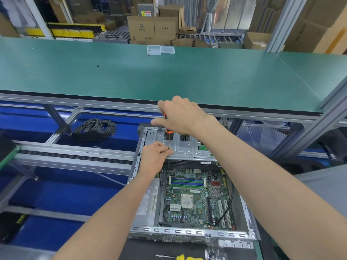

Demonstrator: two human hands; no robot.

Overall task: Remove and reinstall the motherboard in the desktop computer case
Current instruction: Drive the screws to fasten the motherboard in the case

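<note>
Head view puts me over the open desktop case (189, 232), and I read my right hand (180, 117) as wrapped round the orange-and-black handle of a screwdriver (169, 139), held upright with its thin shaft running down past the edge of the metal drive bracket (185, 147). My left hand (155, 158) sits just below the right, fingertips pinching the shaft low down to steady it. The tip goes out of sight behind the bracket's lip, so I cannot tell whether it is seated in a screw.

The motherboard (193, 197) lies flat in the case, below and nearer to me than both hands, with its memory slots, bare processor socket and white expansion slots showing. A black cable (230, 205) loops over its right side. The power supply (148, 201) lies under my left forearm.

My judgement: this is a screw step at the board's far-left corner; I cannot say whether it belongs to removal or refitting. The next move calls for keeping the shaft plumb, finding the screw head by feel, then turning with the right hand while the left guides.

Writing: the power supply's label carries a barcode and print too small to read. The cardboard boxes (152, 29) far beyond both hands bear a round logo, unreadable. A yellow-handled screwdriver (180, 257) lies near my elbows.
</note>
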